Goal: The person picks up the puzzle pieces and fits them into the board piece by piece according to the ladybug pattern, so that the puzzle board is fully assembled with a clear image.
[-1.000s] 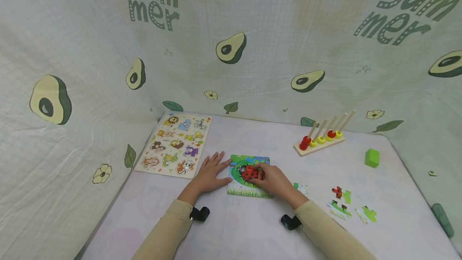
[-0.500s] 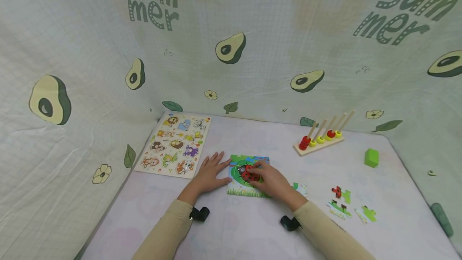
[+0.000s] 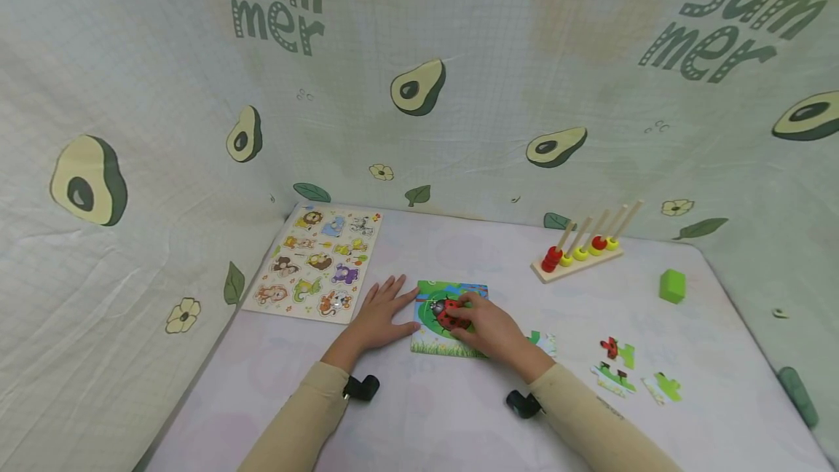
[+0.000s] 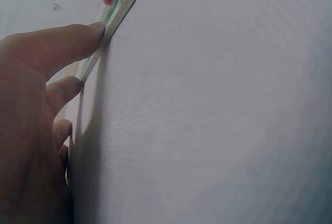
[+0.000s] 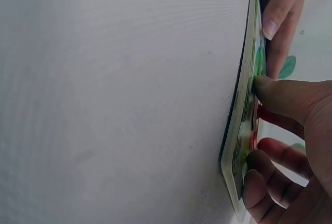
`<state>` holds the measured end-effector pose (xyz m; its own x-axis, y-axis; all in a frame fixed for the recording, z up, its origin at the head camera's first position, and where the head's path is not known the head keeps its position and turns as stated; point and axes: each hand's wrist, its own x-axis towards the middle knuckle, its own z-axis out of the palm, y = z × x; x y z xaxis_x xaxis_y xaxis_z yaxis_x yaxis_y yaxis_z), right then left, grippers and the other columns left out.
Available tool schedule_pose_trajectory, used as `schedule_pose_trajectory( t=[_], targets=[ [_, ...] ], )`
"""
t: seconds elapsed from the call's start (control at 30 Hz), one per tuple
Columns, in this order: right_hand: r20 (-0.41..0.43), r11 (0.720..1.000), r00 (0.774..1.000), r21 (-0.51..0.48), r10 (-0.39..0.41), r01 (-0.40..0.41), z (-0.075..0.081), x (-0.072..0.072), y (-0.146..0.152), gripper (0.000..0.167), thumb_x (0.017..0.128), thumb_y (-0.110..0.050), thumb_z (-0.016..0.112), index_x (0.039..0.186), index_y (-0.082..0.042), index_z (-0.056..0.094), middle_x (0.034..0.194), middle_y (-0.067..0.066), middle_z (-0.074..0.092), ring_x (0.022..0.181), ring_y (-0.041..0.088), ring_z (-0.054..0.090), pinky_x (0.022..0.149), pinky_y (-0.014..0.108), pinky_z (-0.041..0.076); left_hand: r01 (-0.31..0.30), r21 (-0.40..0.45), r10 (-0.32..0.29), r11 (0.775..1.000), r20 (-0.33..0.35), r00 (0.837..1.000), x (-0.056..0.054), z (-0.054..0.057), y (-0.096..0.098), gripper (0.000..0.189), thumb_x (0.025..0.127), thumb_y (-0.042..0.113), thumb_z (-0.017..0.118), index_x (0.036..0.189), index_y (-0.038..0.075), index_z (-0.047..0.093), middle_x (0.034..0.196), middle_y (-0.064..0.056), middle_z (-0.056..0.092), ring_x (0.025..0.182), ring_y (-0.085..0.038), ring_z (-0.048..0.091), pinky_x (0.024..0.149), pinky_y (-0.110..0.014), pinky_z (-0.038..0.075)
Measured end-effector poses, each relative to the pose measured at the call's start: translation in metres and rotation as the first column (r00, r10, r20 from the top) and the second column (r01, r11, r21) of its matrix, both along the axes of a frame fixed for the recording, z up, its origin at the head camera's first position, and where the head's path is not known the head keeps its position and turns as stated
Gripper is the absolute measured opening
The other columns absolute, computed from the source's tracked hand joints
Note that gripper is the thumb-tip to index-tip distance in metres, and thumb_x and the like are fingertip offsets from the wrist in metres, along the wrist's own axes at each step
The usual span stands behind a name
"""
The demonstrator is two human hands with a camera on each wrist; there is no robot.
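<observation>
A square jigsaw board (image 3: 432,347) with a ladybug picture lies flat in front of the person. The left hand (image 3: 382,317) is spread on the cloth at its left side. That hand's thumb and index fingertips touch the board's edge, which the left wrist view shows from the side. Over the ladybug, the right hand (image 3: 491,328) pinches a red puzzle piece (image 5: 255,119) between thumb and fingers. The piece's rim stands slightly above the board in the right wrist view. The hand hides the right part of the picture in the head view.
Several loose puzzle pieces (image 3: 612,378) lie to the right, one (image 3: 544,343) beside the right wrist. An animal peg puzzle (image 3: 314,264) lies at the back left. Behind on the right stand a bead stacker (image 3: 578,261) and a green block (image 3: 672,286).
The right hand has shifted slightly left over the ladybug, its fingertips now further across the red body. The left hand stays in place at the board's edge.
</observation>
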<state>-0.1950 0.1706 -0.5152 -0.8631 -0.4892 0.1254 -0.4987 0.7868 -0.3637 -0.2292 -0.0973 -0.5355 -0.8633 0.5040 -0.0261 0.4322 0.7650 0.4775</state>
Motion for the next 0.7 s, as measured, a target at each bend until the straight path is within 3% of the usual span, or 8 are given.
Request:
schedule_pose_trajectory(
  t=[0.47, 0.7],
  targets=[
    [0.019, 0.999, 1.0, -0.022, -0.023, 0.023, -0.0016, -0.0002, -0.0001, 0.037, 0.09, -0.031, 0.079, 0.124, -0.015, 0.076, 0.116, 0.003, 0.057, 0.084, 0.012, 0.052, 0.068, 0.027, 0.049, -0.008, -0.002, 0.008, 1.0, 0.001, 1.0, 0.0006, -0.0002, 0.0, 0.072, 0.094, 0.053, 0.064, 0.157, 0.024, 0.042, 0.169, -0.008, 0.02, 0.157, -0.029, 0.009, 0.126, -0.053, 0.001],
    [0.015, 0.999, 1.0, -0.032, -0.025, 0.025, -0.0027, 0.0, -0.0006, 0.039, 0.09, -0.031, 0.08, 0.124, -0.014, 0.076, 0.11, 0.002, 0.054, 0.083, 0.011, 0.05, 0.067, 0.028, 0.048, -0.012, 0.008, 0.012, 1.0, 0.005, 1.0, 0.0007, 0.0008, -0.0006, 0.071, 0.095, 0.052, 0.064, 0.156, 0.024, 0.043, 0.169, -0.009, 0.021, 0.157, -0.03, 0.01, 0.125, -0.054, 0.001]
  ],
)
